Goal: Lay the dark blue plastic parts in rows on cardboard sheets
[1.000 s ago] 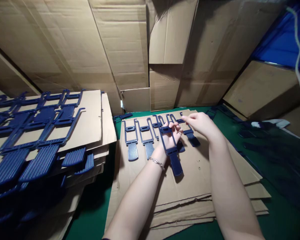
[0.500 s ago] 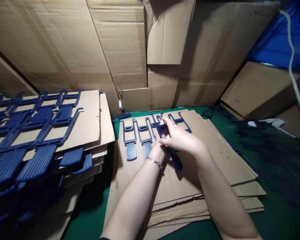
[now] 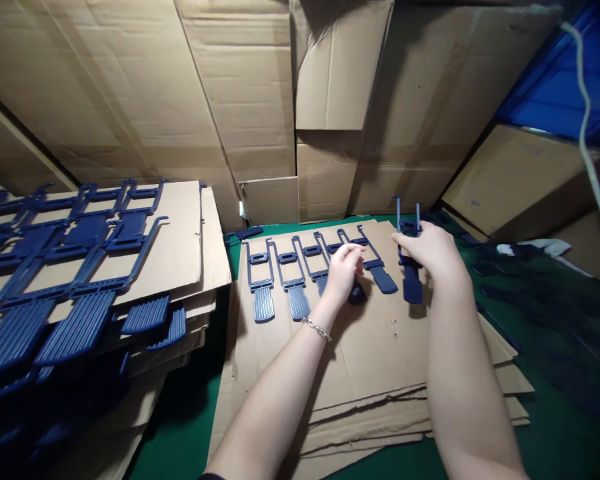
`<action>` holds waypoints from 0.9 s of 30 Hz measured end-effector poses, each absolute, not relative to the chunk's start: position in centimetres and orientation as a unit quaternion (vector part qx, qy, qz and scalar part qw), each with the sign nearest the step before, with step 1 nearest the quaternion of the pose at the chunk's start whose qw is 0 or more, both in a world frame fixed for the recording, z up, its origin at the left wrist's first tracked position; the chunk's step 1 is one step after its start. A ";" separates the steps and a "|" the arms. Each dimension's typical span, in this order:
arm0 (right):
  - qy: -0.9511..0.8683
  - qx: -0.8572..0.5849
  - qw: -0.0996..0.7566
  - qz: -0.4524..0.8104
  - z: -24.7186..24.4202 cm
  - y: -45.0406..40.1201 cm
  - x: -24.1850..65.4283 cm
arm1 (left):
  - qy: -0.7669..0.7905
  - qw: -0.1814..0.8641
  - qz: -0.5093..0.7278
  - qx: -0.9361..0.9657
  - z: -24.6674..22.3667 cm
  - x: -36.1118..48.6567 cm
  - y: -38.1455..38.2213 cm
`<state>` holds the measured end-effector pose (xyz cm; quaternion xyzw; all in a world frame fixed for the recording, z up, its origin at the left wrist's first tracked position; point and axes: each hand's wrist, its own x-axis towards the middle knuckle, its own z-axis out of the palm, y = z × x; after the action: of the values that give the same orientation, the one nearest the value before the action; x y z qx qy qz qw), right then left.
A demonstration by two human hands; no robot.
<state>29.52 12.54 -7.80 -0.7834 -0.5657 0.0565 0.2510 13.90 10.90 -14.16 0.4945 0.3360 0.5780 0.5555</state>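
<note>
Cardboard sheet [image 3: 380, 347] lies topmost on a low stack over the green worktop [image 3: 555, 433], and a row of dark blue plastic clips [image 3: 280, 277] sits along its far edge, side by side, forked ends pointing away and ribbed tabs toward the person. The left hand [image 3: 343, 270] rests on this row near its right end, fingers curled down onto one clip [image 3: 353, 290] whose ribbed end shows just below the palm; how firmly that grip closes cannot be told, as the hand covers the part. A thin bracelet [image 3: 317, 328] circles the left wrist. The right hand [image 3: 430, 250] is raised just right of the row, its grip closed around the middle of a separate blue clip [image 3: 411, 280], which stands nearly upright: two prongs stick up above the fingers and the ribbed tab hangs below them, over the sheet. Another clip [image 3: 377, 263] lies flat between the two hands. To the left, a taller pile of cardboard [image 3: 180, 247] carries many more of the same blue pieces [image 3: 70, 267], laid in overlapping rows. Flattened cartons [image 3: 260, 100] lean up behind everything. Right of the stack, dark parts [image 3: 530, 280] lie on the green surface, too dim to make out.
</note>
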 end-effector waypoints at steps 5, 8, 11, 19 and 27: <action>-0.538 -0.828 0.148 0.055 -13.4 15.1 31.2 | 0.376 0.148 0.379 0.833 -15.2 15.0 9.3; -0.542 -0.826 0.133 0.083 -15.3 15.6 30.4 | 0.418 -0.025 0.275 0.865 -15.9 15.7 8.5; -0.549 -0.818 0.134 0.109 -15.9 16.0 29.7 | 0.444 -0.053 0.240 0.862 -16.6 16.2 8.3; -0.551 -0.802 0.168 0.158 -15.6 17.9 29.2 | 0.435 0.020 0.220 0.873 -17.0 16.1 8.8; -0.504 -0.826 0.236 0.094 -12.5 14.6 39.0 | 0.370 0.077 0.307 0.873 -15.0 16.6 8.0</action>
<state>39.00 14.58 -12.50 -0.8255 -0.5042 0.0936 0.2357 16.58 7.98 -15.00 0.8733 0.3704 0.3071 0.0767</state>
